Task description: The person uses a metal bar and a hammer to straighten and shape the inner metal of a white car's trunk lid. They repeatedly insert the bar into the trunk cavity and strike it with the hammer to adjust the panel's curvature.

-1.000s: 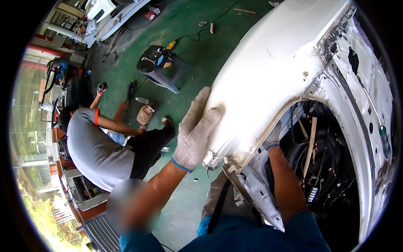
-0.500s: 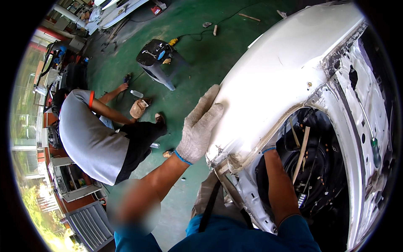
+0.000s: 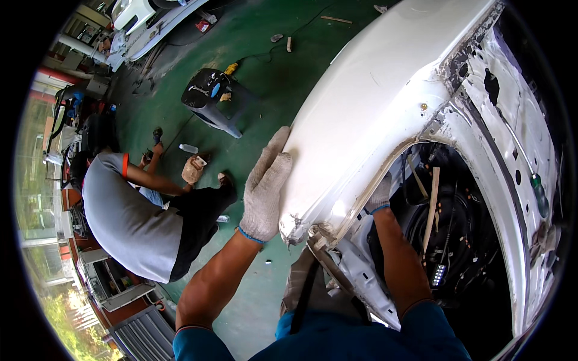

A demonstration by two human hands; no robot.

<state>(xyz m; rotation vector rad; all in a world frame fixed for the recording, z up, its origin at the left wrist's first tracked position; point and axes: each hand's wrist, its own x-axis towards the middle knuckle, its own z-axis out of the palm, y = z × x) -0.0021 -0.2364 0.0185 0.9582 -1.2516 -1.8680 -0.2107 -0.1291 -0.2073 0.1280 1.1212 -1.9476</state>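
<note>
As the left hand [image 3: 264,195] narrows its fingers against the mid-frame white panel [image 3: 361,114], the right hand [image 3: 379,195] hides its grip.

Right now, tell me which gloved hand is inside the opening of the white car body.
The right hand: it is partly hidden behind the white panel, whereas the left hand lies against that panel's outer side.

Bright windows [image 3: 37,147] stand left of a green floor [image 3: 286,75] bearing a stool [image 3: 212,117].

Right hand [image 3: 379,196] partly hidden behind panel [image 3: 355,114]
</note>
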